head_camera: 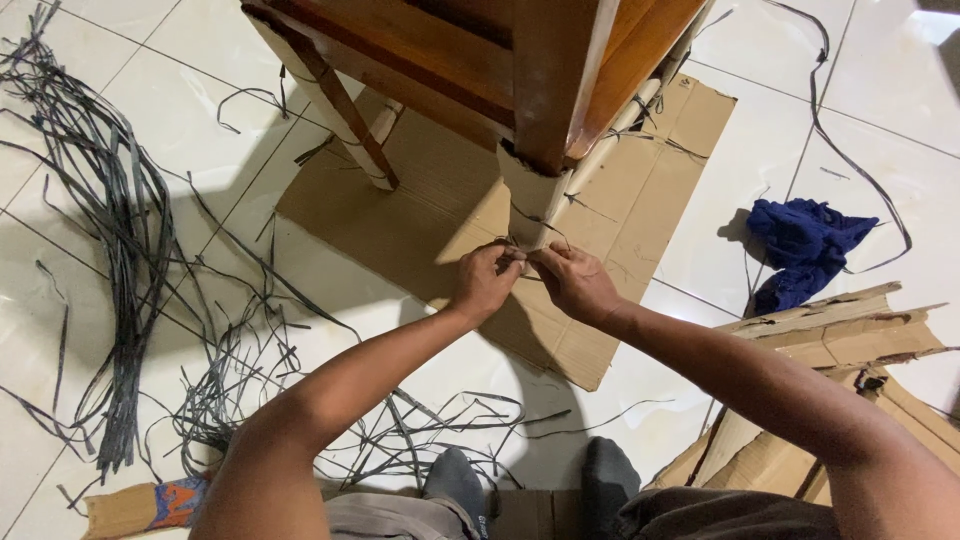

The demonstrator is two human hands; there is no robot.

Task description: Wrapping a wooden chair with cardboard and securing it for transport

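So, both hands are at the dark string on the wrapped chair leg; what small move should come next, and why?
Probably pull the two string ends apart to tighten. The left hand and right hand pinch the dark string where it crosses the cardboard wrap on the chair leg, and it looks slack.
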